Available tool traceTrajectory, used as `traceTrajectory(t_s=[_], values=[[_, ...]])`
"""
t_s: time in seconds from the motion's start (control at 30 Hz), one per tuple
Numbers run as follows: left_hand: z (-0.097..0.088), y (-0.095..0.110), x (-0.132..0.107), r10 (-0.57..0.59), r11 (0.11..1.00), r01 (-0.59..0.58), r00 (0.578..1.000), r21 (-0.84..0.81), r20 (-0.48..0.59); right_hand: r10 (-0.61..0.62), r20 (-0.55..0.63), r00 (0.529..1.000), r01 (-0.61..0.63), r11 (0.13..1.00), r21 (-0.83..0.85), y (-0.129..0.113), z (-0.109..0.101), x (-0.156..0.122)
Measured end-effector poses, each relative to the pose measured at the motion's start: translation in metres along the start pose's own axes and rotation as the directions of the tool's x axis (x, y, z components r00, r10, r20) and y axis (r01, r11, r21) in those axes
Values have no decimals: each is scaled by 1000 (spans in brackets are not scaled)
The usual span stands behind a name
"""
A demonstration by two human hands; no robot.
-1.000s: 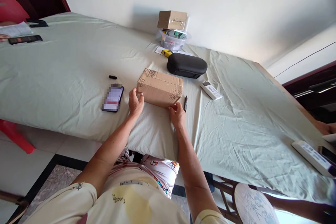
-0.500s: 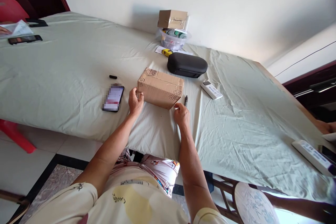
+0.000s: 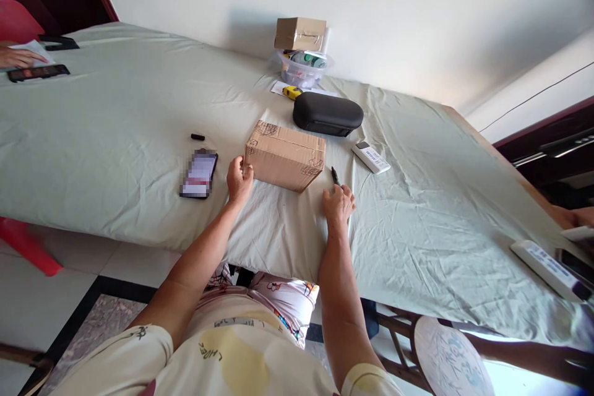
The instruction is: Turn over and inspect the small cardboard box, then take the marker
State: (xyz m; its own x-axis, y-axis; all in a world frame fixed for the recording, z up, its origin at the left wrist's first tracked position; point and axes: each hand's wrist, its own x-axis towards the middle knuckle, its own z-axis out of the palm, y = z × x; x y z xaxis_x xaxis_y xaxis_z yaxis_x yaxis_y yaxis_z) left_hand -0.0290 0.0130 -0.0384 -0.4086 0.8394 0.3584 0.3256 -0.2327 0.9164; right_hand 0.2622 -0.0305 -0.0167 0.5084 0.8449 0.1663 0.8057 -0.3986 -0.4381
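Note:
A brown cardboard box with dark scribbles near its corners rests on the cloth-covered table in front of me. My left hand grips its near left corner, thumb on the front face and fingers curled at the side. To the right of the box, my right hand is closed over the lower end of a black marker, whose other end points away from me. The fingers hide the rest of the marker. Its loose black cap lies left of the box, beyond a phone with a blurred screen.
Behind the box lie a black hard case and a yellow tape measure. A clear tub carries a smaller carton by the wall. A white device lies right. Another person's hand rests on paper at far left.
My right hand has left the box's near right corner and moved right onto the marker, which now leans at a different angle. My left hand stays on the box. The other person's hand reaches further in.

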Motion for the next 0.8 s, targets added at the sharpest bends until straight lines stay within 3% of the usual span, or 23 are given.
traceTrajectory(t_s=[0.13,0.23,0.33,0.47,0.57,0.7,0.8], values=[[0,2,-1,33,999,-33,999,2,-11,-5,-78,997,9,998,59,4,4,3],[-2,7,-3,110,994,-108,992,29,-56,-118,-257,959,184,951,248,0,8,3],[-3,15,-5,269,960,-259,958,109,-97,-242,-420,875,432,783,448,-13,9,-4],[-2,20,-8,436,880,-423,900,215,-11,-422,-493,761,644,583,495,-35,10,-21],[-1,20,-9,450,862,-455,890,224,76,-481,-452,751,660,549,513,-45,12,-30],[0,18,-9,420,881,-439,897,177,134,-460,-460,759,650,554,520,-46,12,-31],[1,20,-9,414,889,-433,899,150,144,-453,-544,706,706,508,493,-47,10,-34]])
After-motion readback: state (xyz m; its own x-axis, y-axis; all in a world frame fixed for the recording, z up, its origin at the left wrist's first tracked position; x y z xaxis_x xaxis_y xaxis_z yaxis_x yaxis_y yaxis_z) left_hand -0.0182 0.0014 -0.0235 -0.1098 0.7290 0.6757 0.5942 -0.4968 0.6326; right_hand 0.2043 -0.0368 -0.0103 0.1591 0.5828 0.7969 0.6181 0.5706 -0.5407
